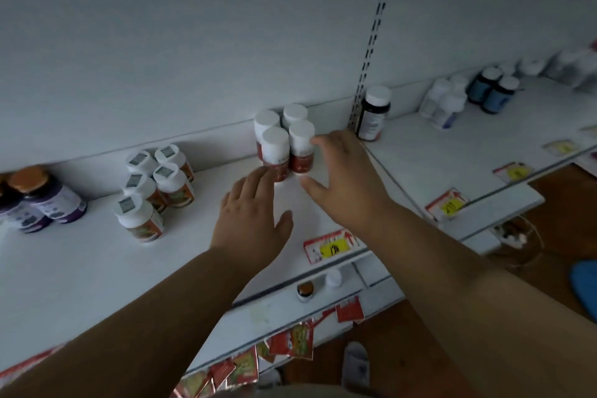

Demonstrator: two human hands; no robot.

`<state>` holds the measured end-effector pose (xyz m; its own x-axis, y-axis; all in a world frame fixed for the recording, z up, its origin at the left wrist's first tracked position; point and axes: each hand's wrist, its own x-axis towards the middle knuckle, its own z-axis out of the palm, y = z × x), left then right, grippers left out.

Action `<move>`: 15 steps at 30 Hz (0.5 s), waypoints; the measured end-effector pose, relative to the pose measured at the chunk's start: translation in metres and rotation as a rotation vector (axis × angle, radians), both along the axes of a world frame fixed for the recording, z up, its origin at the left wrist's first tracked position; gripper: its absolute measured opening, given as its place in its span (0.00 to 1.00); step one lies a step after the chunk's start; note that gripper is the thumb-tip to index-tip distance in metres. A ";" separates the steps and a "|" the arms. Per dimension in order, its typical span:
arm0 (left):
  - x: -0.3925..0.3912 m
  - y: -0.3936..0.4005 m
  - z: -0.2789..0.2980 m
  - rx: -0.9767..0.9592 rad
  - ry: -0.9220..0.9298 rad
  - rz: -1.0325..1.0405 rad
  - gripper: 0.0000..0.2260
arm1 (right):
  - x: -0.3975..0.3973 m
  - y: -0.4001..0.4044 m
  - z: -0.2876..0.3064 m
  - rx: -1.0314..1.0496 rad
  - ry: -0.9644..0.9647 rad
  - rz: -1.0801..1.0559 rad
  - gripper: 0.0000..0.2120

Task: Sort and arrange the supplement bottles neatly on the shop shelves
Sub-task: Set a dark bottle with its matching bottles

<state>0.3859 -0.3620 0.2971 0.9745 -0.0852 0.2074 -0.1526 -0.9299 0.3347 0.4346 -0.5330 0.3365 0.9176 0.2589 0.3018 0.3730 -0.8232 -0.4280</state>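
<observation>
Several white-capped bottles with red labels (284, 142) stand in a tight block near the back of the white shelf (80, 268). My left hand (252, 213) lies flat in front of them, fingers straight, its fingertips at the base of the front left bottle. My right hand (342, 171) reaches in from the right with fingers spread, its fingertips against the side of the front right bottle. Neither hand holds anything.
Left of the block stand several orange-labelled bottles (155, 191) and purple-labelled bottles (42, 200). A dark bottle (373, 113) stands by the slotted upright (371, 42). White and blue bottles (468, 94) fill the right shelf. Price tags (329, 245) line the edges; small bottles (305, 289) sit below.
</observation>
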 end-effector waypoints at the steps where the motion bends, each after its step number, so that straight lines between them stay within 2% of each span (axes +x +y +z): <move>1: -0.011 0.002 0.000 0.003 -0.001 -0.020 0.30 | -0.014 0.003 0.002 0.035 0.002 -0.002 0.25; 5: -0.061 0.011 0.009 -0.029 0.011 -0.061 0.27 | -0.062 0.014 0.014 0.173 0.016 0.042 0.22; 10: -0.122 0.015 0.013 -0.079 -0.021 -0.001 0.24 | -0.114 0.022 0.014 0.236 0.070 0.120 0.19; 15: -0.170 0.005 -0.004 -0.026 0.068 -0.149 0.22 | -0.172 0.018 -0.002 0.314 0.038 0.031 0.17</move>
<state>0.2161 -0.3571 0.2934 0.9632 -0.2257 0.1458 -0.2648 -0.8895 0.3725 0.2625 -0.5152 0.3341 0.9229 0.1860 0.3372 0.3746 -0.6371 -0.6736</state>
